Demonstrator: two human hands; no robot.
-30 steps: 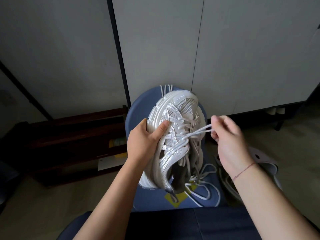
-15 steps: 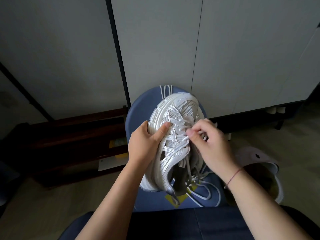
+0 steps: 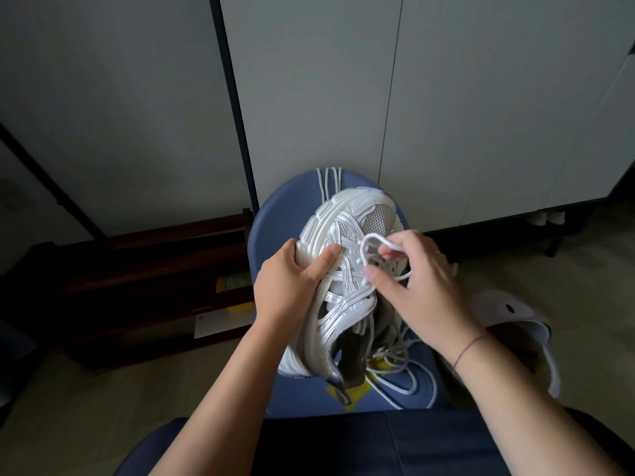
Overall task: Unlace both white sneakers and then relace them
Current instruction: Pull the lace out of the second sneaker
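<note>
A white sneaker [image 3: 347,235] stands toe-up on a blue stool [image 3: 275,221] in front of me. My left hand [image 3: 292,283] grips its left side, thumb across the upper. My right hand [image 3: 415,280] is at the eyelets and pinches a white lace [image 3: 372,239] that bows up in a small loop near the toe. Loose lace coils [image 3: 409,383] lie on the stool below the shoe's heel. More lace ends [image 3: 328,180] hang over the stool's far edge. A second white shoe [image 3: 515,317] lies on the floor to the right, partly hidden by my right forearm.
Grey cabinet doors [image 3: 481,115] rise just behind the stool. A dark wooden low shelf [image 3: 144,280] with a yellow item [image 3: 233,281] stands at the left. My dark-trousered lap [image 3: 343,441] fills the bottom edge. Pale floor [image 3: 584,286] lies at the right.
My right hand, which was pulling the lace out to the right, came back to the eyelets and now lifts a small loop of lace near the toe. The left hand kept its grip.
</note>
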